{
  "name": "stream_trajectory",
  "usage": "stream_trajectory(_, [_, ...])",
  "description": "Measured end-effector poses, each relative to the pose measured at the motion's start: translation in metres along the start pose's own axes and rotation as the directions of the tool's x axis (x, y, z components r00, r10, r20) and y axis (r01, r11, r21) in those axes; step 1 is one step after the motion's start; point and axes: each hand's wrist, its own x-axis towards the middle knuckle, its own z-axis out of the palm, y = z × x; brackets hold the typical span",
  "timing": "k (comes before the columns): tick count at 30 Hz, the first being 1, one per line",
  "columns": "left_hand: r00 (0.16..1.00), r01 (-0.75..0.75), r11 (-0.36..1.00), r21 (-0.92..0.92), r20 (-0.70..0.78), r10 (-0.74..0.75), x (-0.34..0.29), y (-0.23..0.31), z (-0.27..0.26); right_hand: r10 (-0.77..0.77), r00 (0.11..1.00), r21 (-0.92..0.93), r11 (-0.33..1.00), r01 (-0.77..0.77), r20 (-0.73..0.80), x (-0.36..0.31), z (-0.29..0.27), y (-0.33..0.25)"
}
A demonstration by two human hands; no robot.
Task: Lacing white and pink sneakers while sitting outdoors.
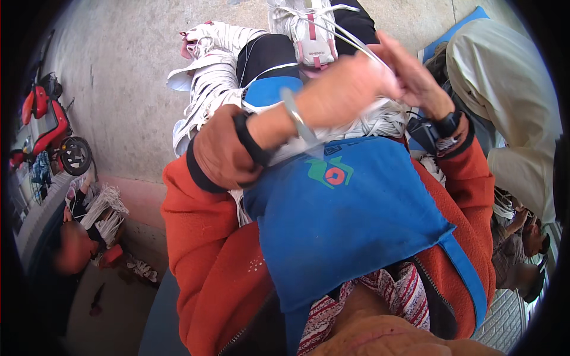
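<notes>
A white shoe with pink trim (316,47) lies at the top centre against dark trouser legs. White shoelaces (351,37) stretch from it toward my hands. My left hand (350,86), a metal bangle at its wrist, is closed and smeared by motion; the laces run into its far side. Close beside it, my right hand (418,80) has its fingers stretched out, their tips partly hidden behind the left hand. Whether the right fingers touch a lace cannot be made out. Below both hands, a bundle of white laces (380,121) lies above my blue apron (350,207).
More white shoes wound with laces (211,89) are piled left of my legs. Someone's light trousers (504,89) are close on the right. A red motorbike (50,127) stands far left, above a seated person near more laces (107,213). Concrete floor (142,71) spreads behind.
</notes>
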Motion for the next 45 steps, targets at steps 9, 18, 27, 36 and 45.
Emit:
stream_trajectory(9, [0.784, 0.503, 0.67, -0.546, 0.614, -0.089, -0.009, 0.04, -0.013, -0.497, 0.737, -0.192, 0.754, 0.628, 0.459, -0.076, 0.005, -0.016])
stream_trajectory(18, [0.499, 0.197, -0.274, -0.941, 0.337, -0.798, -0.02, -0.067, 0.005, 0.181, 0.506, -0.534, 0.185, 0.825, 0.843, -0.05, 0.06, 0.008])
stream_trajectory(27, [0.408, 0.717, 0.225, -0.66, 0.135, -0.903, -0.053, -0.049, -0.014, -0.7, 0.683, -0.904, 0.127, 0.408, 0.21, 0.071, -0.014, 0.011])
stream_trajectory(36, [0.7, 0.713, 0.698, 0.063, -0.121, -0.704, -0.069, -0.065, -0.015, -0.78, 0.53, -0.938, -0.22, 0.267, 0.334, 0.124, -0.005, 0.003])
stream_trajectory(45, [0.742, 0.659, 0.732, 0.172, 0.009, -0.67, -0.062, -0.041, 0.005, -0.778, 0.508, -0.928, -0.326, 0.178, 0.371, 0.132, 0.004, 0.002])
